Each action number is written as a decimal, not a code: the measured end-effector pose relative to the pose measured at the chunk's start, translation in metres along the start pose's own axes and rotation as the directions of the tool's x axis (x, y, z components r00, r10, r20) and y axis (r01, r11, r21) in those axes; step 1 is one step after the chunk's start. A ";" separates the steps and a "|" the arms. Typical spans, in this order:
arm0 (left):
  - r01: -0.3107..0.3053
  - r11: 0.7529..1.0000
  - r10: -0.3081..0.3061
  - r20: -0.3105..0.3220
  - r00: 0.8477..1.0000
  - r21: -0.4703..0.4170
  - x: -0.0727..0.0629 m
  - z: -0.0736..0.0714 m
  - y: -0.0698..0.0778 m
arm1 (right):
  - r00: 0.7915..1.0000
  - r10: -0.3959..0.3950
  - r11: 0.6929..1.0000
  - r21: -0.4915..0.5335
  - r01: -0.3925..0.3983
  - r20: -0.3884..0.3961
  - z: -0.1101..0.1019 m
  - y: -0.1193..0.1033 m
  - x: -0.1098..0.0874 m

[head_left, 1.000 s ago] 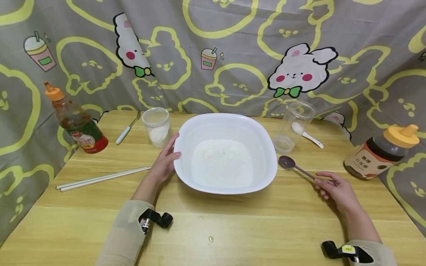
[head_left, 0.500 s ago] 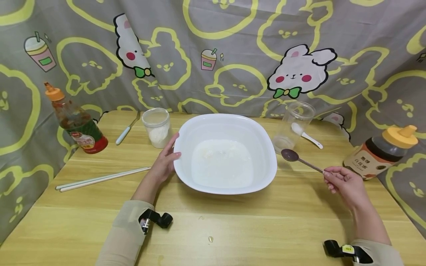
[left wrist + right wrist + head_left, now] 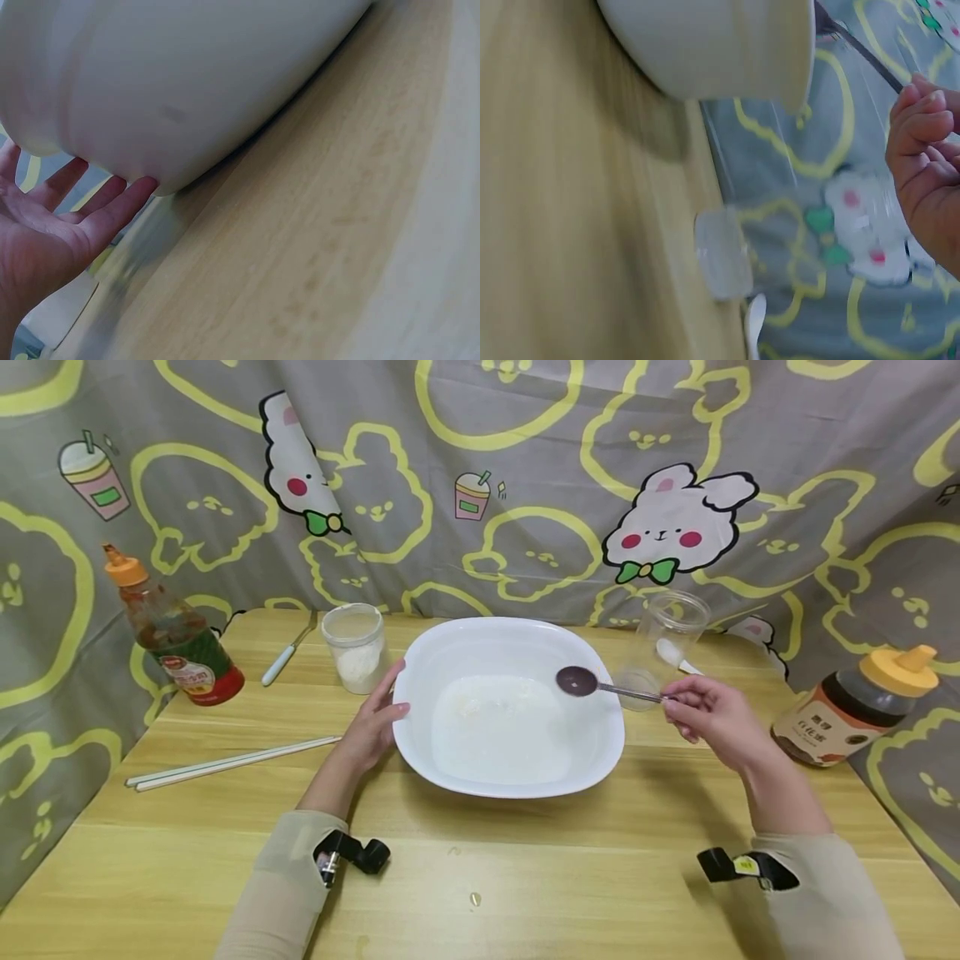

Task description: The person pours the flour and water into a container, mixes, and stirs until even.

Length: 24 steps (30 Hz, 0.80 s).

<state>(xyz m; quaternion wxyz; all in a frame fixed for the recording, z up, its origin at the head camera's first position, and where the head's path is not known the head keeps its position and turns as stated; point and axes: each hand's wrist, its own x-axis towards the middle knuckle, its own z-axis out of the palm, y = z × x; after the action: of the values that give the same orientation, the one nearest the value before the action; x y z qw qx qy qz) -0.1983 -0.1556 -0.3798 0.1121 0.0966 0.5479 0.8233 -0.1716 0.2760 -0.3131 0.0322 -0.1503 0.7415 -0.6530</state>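
Observation:
A white basin [image 3: 525, 777] stands mid-table with milky white contents in its bottom. My left hand [image 3: 369, 722] holds its left side, the thumb over the rim and the fingers along the outer wall. In the left wrist view, fingertips [image 3: 142, 187] touch that wall low down. My right hand [image 3: 708, 714] pinches the end of a long-handled dark purple-brown spoon [image 3: 577, 681]. The spoon's bowl hangs over the basin's right part, its handle crossing the rim. In the right wrist view the basin [image 3: 712, 52] hides most of the spoon's bowl.
A clear jar [image 3: 641, 681] and a white spoon [image 3: 670, 652] are behind my right hand; a honey bottle [image 3: 840, 722] stands farther right. On the left are a jar of white powder [image 3: 357, 664], a red sauce bottle [image 3: 187, 664], chopsticks [image 3: 232, 762] and a blue-handled utensil [image 3: 279, 664].
My right hand has lifted the dark spoon from beside the basin, first slightly right, then left over the basin's rim. The left hand stays on the basin.

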 end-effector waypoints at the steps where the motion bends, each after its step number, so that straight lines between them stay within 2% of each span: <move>1: 0.000 1.000 0.000 -0.001 1.000 -0.002 0.000 0.000 0.000 | 1.000 0.012 0.998 -0.069 -0.011 0.017 0.003 -0.002 0.006; 3: 0.003 1.000 -0.003 -0.006 1.000 -0.004 0.000 0.000 0.000 | 0.998 0.042 0.982 -0.184 -0.032 0.050 0.010 -0.006 0.018; 5: 0.004 1.000 -0.004 -0.007 1.000 -0.003 0.000 0.001 0.001 | 0.995 0.065 0.966 -0.254 -0.043 0.079 0.017 -0.008 0.029; 10: 0.000 1.000 0.000 0.001 1.000 0.001 0.000 0.000 0.000 | 0.984 0.105 0.949 -0.309 -0.056 0.145 0.038 -0.013 0.051; 15: -0.002 1.000 0.002 0.002 1.000 -0.008 0.000 0.000 0.000 | 0.975 0.127 0.920 -0.389 -0.047 0.184 0.061 -0.016 0.067; 24: 0.003 1.000 -0.003 -0.005 1.000 0.002 0.000 -0.001 0.000 | 0.967 0.101 0.870 -0.492 0.028 0.234 0.086 -0.010 0.084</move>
<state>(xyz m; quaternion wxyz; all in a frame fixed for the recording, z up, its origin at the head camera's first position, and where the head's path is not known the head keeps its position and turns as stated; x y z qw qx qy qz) -0.1988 -0.1569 -0.3800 0.1120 0.0939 0.5490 0.8229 -0.2292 0.1703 -0.3031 0.0992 -0.2212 0.8757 -0.4177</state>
